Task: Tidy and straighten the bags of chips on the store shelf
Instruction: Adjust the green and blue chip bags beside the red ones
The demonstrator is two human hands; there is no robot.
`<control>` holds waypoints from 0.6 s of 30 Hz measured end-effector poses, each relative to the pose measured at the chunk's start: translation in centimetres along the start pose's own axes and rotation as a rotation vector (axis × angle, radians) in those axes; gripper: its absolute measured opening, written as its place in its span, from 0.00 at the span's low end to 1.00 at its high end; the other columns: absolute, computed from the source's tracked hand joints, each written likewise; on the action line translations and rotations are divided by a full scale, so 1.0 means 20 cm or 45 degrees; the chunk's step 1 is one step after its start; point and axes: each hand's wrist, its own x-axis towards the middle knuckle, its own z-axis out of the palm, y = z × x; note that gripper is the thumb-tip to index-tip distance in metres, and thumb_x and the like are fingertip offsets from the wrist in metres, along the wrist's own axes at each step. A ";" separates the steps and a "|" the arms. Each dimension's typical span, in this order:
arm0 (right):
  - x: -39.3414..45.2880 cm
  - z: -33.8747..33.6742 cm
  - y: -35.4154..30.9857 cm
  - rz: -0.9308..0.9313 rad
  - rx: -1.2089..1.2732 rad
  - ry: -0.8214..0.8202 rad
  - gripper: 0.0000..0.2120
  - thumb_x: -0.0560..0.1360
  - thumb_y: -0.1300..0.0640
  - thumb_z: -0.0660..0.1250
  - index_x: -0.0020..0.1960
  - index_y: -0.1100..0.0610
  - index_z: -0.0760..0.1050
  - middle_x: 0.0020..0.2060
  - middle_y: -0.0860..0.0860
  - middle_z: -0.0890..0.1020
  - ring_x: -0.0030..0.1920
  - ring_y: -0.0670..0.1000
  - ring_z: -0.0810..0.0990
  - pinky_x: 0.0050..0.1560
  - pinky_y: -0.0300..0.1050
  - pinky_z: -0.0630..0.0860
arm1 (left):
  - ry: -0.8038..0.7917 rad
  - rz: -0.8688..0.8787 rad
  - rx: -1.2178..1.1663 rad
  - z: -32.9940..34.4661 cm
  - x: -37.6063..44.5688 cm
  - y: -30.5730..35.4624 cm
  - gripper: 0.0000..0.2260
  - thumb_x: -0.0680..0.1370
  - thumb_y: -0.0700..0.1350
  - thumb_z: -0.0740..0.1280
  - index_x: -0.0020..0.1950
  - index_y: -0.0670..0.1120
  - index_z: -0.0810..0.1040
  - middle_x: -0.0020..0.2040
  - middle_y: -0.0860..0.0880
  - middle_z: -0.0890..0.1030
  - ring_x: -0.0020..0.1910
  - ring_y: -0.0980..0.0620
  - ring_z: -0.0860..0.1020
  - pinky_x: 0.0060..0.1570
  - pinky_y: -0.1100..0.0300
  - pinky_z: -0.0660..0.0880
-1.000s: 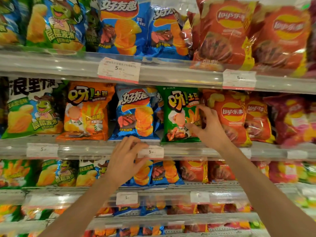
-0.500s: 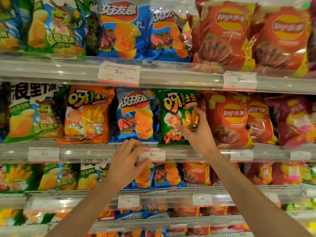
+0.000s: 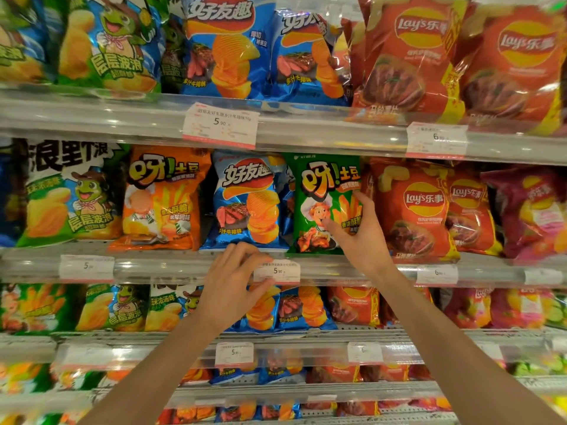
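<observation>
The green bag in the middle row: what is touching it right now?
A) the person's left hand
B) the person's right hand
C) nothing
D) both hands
B: the right hand grips the green bag at its right edge, while the left hand rests at the price tag on the shelf rail.

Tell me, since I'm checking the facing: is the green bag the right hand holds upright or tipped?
Upright: the green bag stands on its bottom edge, label facing out, right hand gripping its right side.

A shop: tiered shelves [image 3: 306, 130] packed with chip bags [image 3: 248, 204], printed price tags [image 3: 220, 125] clipped along the rails.
</observation>
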 end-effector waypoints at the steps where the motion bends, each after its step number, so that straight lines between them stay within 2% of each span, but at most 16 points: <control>1: 0.00 0.00 0.00 0.006 -0.001 -0.003 0.44 0.71 0.36 0.72 0.78 0.49 0.55 0.74 0.46 0.68 0.72 0.48 0.69 0.72 0.53 0.69 | -0.002 -0.003 0.000 0.00 0.00 0.00 0.18 0.75 0.54 0.73 0.60 0.48 0.80 0.54 0.50 0.75 0.52 0.49 0.75 0.50 0.54 0.74; 9: -0.01 -0.01 0.00 0.016 -0.044 -0.017 0.44 0.72 0.36 0.71 0.79 0.49 0.54 0.75 0.48 0.66 0.73 0.49 0.68 0.72 0.53 0.69 | -0.026 -0.050 0.011 -0.01 0.00 0.02 0.19 0.72 0.52 0.77 0.60 0.48 0.80 0.54 0.51 0.75 0.53 0.49 0.75 0.50 0.53 0.76; 13: -0.01 0.00 -0.01 0.005 -0.119 -0.023 0.41 0.76 0.40 0.69 0.80 0.51 0.52 0.77 0.50 0.63 0.74 0.50 0.66 0.68 0.45 0.66 | -0.039 -0.078 0.023 -0.02 0.00 0.03 0.19 0.72 0.53 0.76 0.61 0.48 0.80 0.54 0.50 0.75 0.53 0.49 0.74 0.50 0.52 0.75; 15: -0.02 0.00 -0.02 0.003 -0.149 -0.033 0.41 0.77 0.40 0.68 0.81 0.51 0.51 0.78 0.51 0.61 0.75 0.51 0.64 0.67 0.44 0.64 | -0.049 -0.098 0.022 -0.02 0.00 0.04 0.19 0.74 0.53 0.75 0.61 0.48 0.80 0.55 0.50 0.75 0.54 0.48 0.74 0.51 0.51 0.75; 18: -0.04 -0.01 -0.01 -0.008 -0.166 -0.049 0.41 0.78 0.41 0.67 0.81 0.52 0.49 0.79 0.52 0.58 0.77 0.52 0.60 0.71 0.47 0.63 | -0.064 -0.112 0.003 -0.03 -0.01 0.07 0.19 0.76 0.57 0.68 0.62 0.47 0.79 0.56 0.49 0.74 0.55 0.48 0.73 0.53 0.52 0.76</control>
